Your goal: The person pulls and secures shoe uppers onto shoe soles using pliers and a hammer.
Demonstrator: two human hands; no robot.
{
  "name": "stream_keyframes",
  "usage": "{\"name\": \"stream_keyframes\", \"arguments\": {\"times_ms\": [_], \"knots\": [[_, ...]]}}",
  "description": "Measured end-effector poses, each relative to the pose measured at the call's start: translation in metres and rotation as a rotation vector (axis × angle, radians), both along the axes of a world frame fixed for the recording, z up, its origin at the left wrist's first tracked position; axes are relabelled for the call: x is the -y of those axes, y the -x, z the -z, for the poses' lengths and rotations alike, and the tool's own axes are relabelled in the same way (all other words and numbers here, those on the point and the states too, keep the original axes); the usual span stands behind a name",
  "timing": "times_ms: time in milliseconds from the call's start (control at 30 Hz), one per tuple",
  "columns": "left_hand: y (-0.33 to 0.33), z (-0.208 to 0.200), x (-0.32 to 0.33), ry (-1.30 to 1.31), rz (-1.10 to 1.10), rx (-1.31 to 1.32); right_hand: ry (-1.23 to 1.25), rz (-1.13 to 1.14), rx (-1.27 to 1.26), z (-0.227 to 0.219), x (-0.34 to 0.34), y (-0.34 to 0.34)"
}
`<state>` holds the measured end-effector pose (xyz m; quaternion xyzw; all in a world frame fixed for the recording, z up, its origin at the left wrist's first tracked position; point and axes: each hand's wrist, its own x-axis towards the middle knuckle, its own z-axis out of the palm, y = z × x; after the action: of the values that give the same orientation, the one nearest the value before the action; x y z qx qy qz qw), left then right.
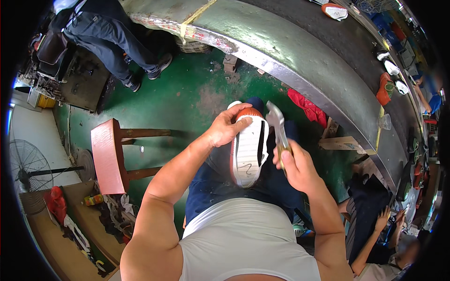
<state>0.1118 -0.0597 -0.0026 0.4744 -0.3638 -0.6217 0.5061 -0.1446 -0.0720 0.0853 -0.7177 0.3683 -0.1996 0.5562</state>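
Note:
A shoe upper [247,157] rests over my lap with its bottom turned up. Its underside is pale with a dark pen mark, its toe end is orange-red, and dark material shows at the sides. My left hand [224,128] grips it at the toe end, thumb lying across the underside. To its right, my right hand [298,167] is wrapped round the handle of a hammer [275,118]. The metal hammer head is raised beside the toe, apart from the shoe as far as I can see.
A long dark conveyor bench [300,79] curves across the far and right sides, with several shoes along it. A brown wooden stool [107,157] lies to the left, near a fan [30,164]. Red cloth [307,107] hangs below the bench. Other people are at left and right.

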Motion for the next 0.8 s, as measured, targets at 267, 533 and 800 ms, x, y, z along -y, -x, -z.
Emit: {"name": "stream_keyframes", "arguments": {"times_ms": [267, 533, 800], "knots": [[0.0, 0.008, -0.016, 0.029, 0.019, 0.083, 0.251, 0.059, -0.256, 0.032, 0.015, -0.01], [0.018, 0.05, -0.065, 0.3, -0.185, 0.67, -0.143, 0.171, -0.127, 0.132, -0.012, 0.003], [0.031, 0.048, -0.029, 0.571, -0.143, 0.927, -0.433, 0.084, 0.056, 0.145, -0.016, 0.034]]}}
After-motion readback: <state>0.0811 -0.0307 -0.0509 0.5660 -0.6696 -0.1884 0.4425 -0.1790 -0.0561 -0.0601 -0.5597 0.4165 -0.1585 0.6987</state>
